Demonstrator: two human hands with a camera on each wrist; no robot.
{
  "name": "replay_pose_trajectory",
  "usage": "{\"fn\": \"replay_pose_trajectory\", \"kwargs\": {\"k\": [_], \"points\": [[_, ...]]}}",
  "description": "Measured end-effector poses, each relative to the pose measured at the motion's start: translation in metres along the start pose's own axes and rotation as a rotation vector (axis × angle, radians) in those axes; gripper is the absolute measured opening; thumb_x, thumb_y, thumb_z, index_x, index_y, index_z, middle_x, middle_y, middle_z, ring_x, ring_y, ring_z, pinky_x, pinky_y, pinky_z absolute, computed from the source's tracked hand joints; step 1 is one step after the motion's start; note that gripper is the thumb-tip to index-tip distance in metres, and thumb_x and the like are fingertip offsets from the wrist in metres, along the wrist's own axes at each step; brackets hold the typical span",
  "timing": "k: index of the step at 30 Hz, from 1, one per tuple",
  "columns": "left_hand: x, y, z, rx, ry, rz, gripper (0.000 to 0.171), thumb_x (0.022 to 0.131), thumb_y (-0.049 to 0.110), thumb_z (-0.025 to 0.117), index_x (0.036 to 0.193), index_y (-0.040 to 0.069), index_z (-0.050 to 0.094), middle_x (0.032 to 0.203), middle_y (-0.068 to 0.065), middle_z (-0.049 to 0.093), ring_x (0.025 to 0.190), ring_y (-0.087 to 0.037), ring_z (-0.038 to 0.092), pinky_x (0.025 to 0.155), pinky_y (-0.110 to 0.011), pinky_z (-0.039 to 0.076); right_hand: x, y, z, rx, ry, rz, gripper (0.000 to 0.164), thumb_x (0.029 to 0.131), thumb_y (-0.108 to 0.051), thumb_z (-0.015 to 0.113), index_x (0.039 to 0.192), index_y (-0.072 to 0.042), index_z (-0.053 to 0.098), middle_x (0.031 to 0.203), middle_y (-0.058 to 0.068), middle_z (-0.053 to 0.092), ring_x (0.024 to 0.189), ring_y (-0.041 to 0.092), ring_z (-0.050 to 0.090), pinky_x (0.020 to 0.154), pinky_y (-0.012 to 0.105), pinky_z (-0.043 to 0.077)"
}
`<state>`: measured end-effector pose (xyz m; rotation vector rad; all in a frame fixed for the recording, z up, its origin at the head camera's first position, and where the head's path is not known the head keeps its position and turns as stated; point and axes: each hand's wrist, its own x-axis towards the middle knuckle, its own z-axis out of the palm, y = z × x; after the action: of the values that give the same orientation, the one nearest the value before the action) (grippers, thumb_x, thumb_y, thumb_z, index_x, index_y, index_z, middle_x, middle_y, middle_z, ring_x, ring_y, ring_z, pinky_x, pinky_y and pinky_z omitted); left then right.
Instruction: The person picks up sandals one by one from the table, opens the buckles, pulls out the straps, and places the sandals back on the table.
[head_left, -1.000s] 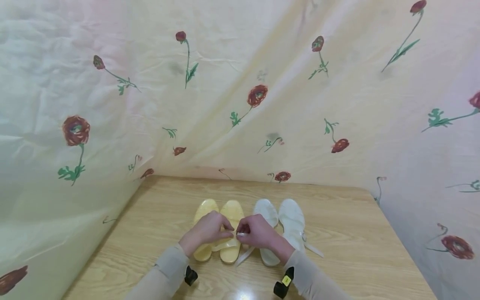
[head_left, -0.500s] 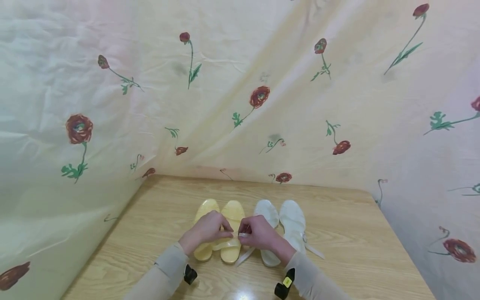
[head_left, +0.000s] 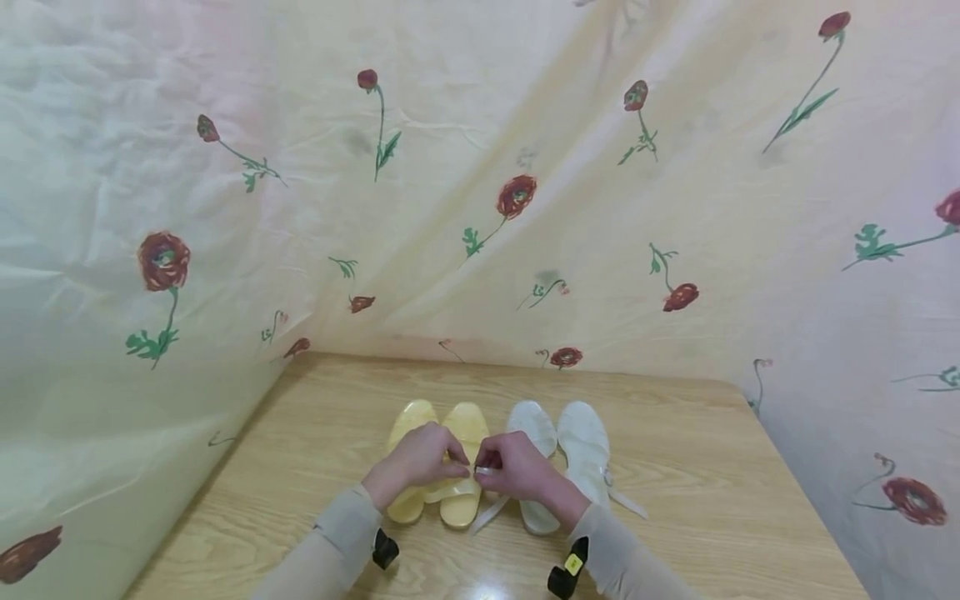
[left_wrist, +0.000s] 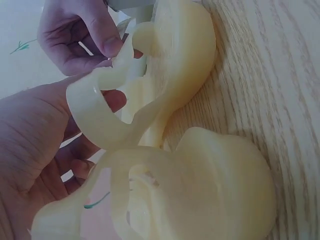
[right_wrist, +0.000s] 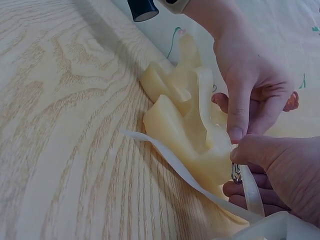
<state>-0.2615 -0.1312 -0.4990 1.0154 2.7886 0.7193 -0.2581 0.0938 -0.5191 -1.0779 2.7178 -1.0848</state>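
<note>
The person's two pale sleeves (head_left: 345, 533) came up from the near side, with a small black camera (head_left: 385, 550) below the left wrist. The left hand (head_left: 420, 457) was bent, its thumb and finger pinching the yellow strap (left_wrist: 87, 105). The right hand (head_left: 517, 467) was curled too, pinching a little metal buckle (right_wrist: 236, 172) by the strap. The thumbs met.

Under the left hand lay two yellow sandals (head_left: 467, 423), side by side, a bit nearer the table's left edge than its right. The strap stood up from the one closer to the right hand. Two white sandals (head_left: 585, 437) lay on the other side, one partly under the right arm, with a loose strap (head_left: 628, 502) pointing at the right edge.

Past the far edge of the wooden table (head_left: 697, 467) hung a cloth (head_left: 420, 233) with red flowers.
</note>
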Motion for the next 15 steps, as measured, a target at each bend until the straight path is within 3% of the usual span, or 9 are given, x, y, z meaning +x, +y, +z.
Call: {"fn": "replay_pose_trajectory", "kwargs": {"k": [6, 15], "points": [[-0.0023, -0.0038, 0.0023, 0.018, 0.012, -0.006, 0.014, 0.092, 0.028, 0.085, 0.098, 0.015, 0.086, 0.098, 0.002, 0.084, 0.062, 0.004, 0.052, 0.057, -0.016, 0.045, 0.0008, 0.0034, 0.0011, -0.012, -0.01, 0.007, 0.011, 0.086, -0.01, 0.082, 0.083, -0.016, 0.074, 0.075, -0.009, 0.071, 0.067, -0.006, 0.057, 0.065, 0.016, 0.052], [-0.0005, -0.0026, 0.0003, 0.015, 0.02, -0.034, 0.017, 0.091, 0.033, 0.086, 0.1, 0.018, 0.085, 0.1, 0.006, 0.084, 0.076, 0.001, 0.064, 0.069, -0.019, 0.053, 0.0002, 0.0064, -0.0009, 0.002, -0.008, -0.001, 0.009, 0.087, -0.01, 0.081, 0.084, -0.016, 0.075, 0.077, -0.008, 0.074, 0.069, -0.006, 0.059, 0.067, 0.016, 0.053]]}}
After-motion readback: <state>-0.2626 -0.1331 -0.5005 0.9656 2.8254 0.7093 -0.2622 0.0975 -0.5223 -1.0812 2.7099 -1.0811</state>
